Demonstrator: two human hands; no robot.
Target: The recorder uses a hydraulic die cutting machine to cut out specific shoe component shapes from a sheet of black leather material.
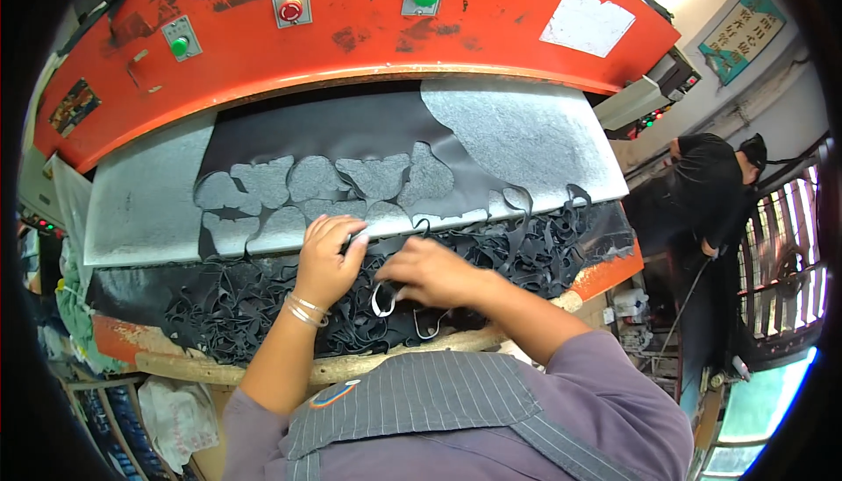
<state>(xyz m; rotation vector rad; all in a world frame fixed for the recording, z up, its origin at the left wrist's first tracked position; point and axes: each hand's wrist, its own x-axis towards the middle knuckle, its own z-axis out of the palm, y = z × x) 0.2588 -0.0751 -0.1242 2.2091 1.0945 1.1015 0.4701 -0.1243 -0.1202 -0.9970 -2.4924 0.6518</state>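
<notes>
My left hand [330, 251] is at the front edge of the pale cutting board [140, 192], thumb and fingers closing round something dark that I cannot make out. Just right of it, my right hand [430, 272] is curled over the heap of scraps, and what its fingers hold is hidden. Below its fingertips stands a thin, pale looped band [382, 299], with a second thin curved band [427, 334] lower down. Beyond my hands, a dark sheet of leather-like material [329, 130] lies on the board, its near part cut through with several rounded openings.
Tangled dark offcuts [237, 306] fill the trough along the board's front, above a worn wooden rail [351, 367]. An orange machine beam [368, 34] with a red button [290, 10] and green buttons spans the back. Another person [702, 183] in black stands at the right, holding a thin rod.
</notes>
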